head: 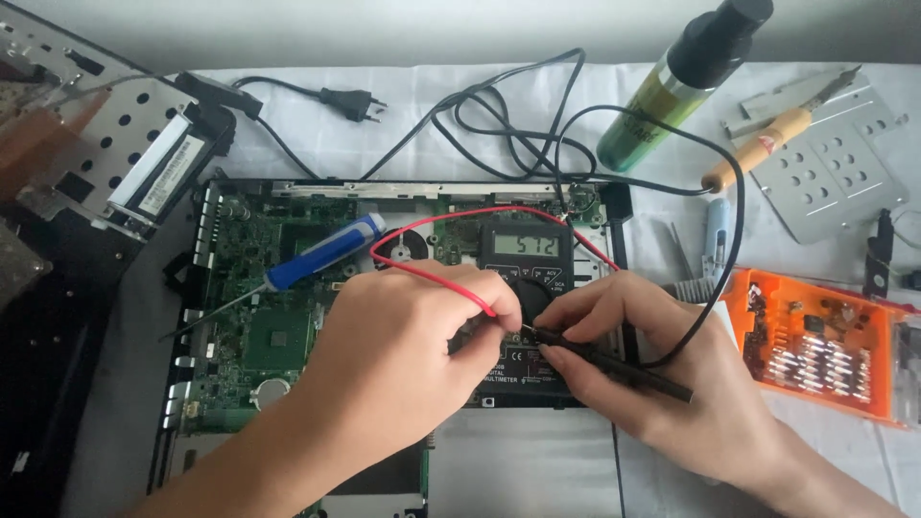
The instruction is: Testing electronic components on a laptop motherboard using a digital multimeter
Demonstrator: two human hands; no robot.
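Hands (pixel 508 336) pinch multimeter probes (pixel 614 364) (tips touching).

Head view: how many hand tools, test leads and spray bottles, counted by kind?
Screwdrivers: 2, blue-handled and wooden-handled
Test leads: 2, red in the left hand, black in the right hand
Spray bottles: 1, green
Total: 5
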